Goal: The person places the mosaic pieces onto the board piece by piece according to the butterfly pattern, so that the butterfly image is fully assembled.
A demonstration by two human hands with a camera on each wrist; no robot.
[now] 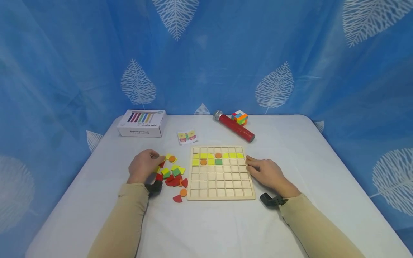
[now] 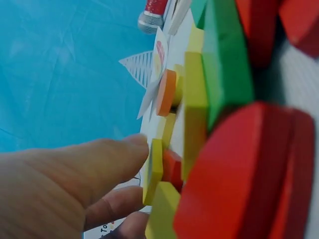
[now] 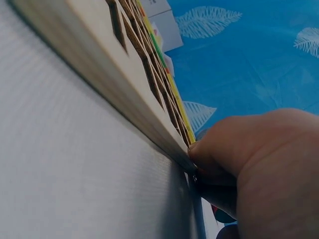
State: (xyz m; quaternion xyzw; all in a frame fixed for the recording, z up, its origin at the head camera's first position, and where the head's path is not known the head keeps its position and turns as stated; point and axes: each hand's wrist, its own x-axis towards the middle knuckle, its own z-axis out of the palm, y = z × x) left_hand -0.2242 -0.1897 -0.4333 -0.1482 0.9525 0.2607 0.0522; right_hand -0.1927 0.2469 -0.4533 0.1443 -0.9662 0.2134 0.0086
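My left hand [image 1: 144,165] is at the far left side of a heap of coloured wooden pieces. In the left wrist view, its thumb and fingertips close around a thin yellow tile [image 2: 153,172]. Around it lie red quarter-round pieces [image 2: 224,184], a green tile [image 2: 227,59] and an orange disc [image 2: 166,93]. A square wooden grid board [image 1: 221,194] lies right of the heap. Yellow tiles, two orange discs and a green square [image 1: 218,162] fill cells in its upper rows. My right hand [image 1: 266,172] pinches the board's right edge, thumb on top; its other fingers are partly hidden.
Behind the heap lies a small picture card [image 1: 187,137] with a butterfly pattern. A white box [image 1: 142,123] stands at the back left. Toward the back right are a red microphone-like tube [image 1: 237,128] and a colourful puzzle cube [image 1: 240,117]. A blue leaf-patterned curtain [image 1: 206,71] surrounds the table.
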